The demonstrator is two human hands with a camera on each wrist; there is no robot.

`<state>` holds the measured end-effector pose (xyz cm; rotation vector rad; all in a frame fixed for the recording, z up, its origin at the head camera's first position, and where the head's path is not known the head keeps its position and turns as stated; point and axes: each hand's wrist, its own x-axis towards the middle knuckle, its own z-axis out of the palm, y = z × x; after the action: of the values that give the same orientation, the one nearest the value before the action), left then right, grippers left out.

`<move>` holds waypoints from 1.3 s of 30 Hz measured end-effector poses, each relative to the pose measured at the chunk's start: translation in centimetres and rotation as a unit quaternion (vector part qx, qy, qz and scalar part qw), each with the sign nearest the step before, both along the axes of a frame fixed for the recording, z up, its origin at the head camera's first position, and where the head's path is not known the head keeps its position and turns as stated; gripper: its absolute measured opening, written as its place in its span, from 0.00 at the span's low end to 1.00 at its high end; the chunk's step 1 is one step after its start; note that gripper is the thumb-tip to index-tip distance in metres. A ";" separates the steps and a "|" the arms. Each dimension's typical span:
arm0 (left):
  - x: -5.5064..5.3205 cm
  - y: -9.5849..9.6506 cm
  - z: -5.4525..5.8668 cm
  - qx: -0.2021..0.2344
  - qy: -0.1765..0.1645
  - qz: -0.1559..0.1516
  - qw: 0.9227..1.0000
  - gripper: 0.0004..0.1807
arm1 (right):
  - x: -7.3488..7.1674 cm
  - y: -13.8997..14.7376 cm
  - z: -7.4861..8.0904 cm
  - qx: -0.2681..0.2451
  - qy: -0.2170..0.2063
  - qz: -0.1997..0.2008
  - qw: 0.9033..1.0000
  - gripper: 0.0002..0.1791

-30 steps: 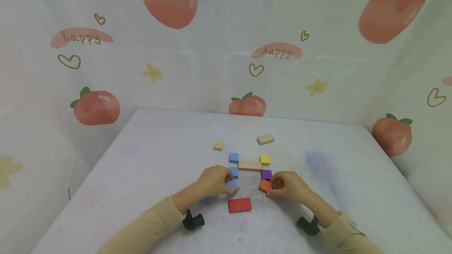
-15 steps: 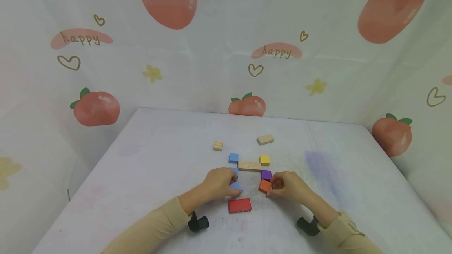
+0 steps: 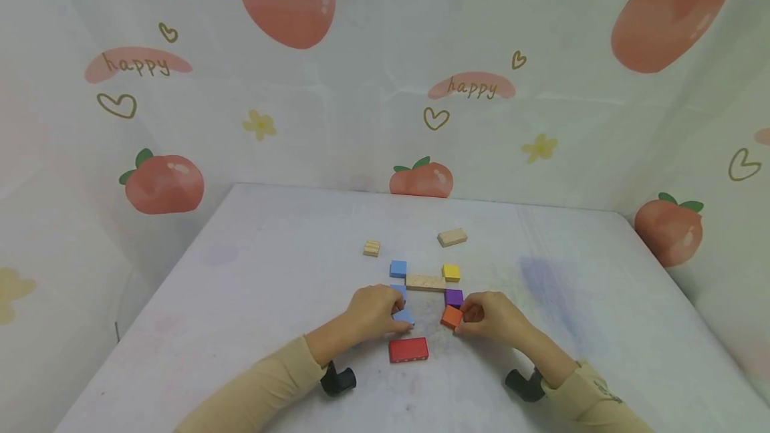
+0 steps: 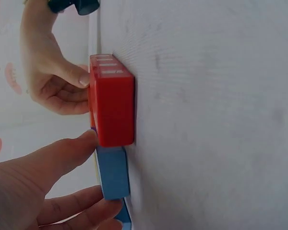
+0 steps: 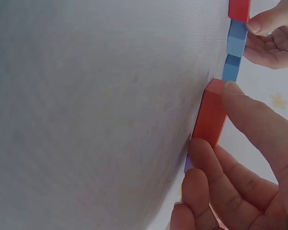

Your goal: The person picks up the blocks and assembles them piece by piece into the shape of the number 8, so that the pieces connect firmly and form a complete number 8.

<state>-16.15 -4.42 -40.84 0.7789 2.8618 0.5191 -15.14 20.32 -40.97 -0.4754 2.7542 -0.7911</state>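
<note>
In the head view my left hand [image 3: 369, 314] pinches a blue block [image 3: 404, 317] between thumb and fingers, low at the table. A second blue block [image 3: 398, 291], partly behind the fingers, and a third blue cube [image 3: 398, 268] stand beyond it. My right hand [image 3: 493, 318] pinches an orange block [image 3: 451, 317], slightly turned, beside a purple block [image 3: 454, 298]. Between the far cubes lies a plain wooden plank [image 3: 425, 283], with a yellow cube [image 3: 451, 272] at its right end. Nearer the person, a red block [image 3: 408, 350] lies apart; the left wrist view shows this red block [image 4: 116, 110] up close.
Toward the back of the white table [image 3: 301, 232] lie a small striped wooden block [image 3: 371, 248] and a plain wooden block [image 3: 452, 237]. Black wrist devices, left [image 3: 338, 380] and right [image 3: 525, 385], sit low over the table. A printed curtain [image 3: 361, 85] hangs behind.
My left hand has shifted slightly right with its blue block, then stayed put. A blue piece seen under the left wrist is now almost hidden. My right hand and the orange block look unmoved.
</note>
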 end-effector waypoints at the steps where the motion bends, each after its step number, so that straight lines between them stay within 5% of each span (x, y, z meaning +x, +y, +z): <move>1: 0.0 -0.1 0.1 0.002 -0.005 0.002 1.000 0.19 | 0.0 0.0 0.0 0.000 0.000 0.000 1.000 0.16; 13: -0.2 -1.4 0.4 0.008 -0.031 -0.002 0.999 0.17 | 0.0 0.0 0.0 0.006 0.005 -0.003 1.000 0.16; 39: -0.5 -1.5 0.0 0.013 -0.029 0.015 0.999 0.17 | -0.1 0.1 0.0 -0.002 0.009 0.008 1.000 0.16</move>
<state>-16.65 -5.88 -40.82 0.7131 2.8241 0.5738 -15.24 20.39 -40.93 -0.5063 2.7627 -0.7930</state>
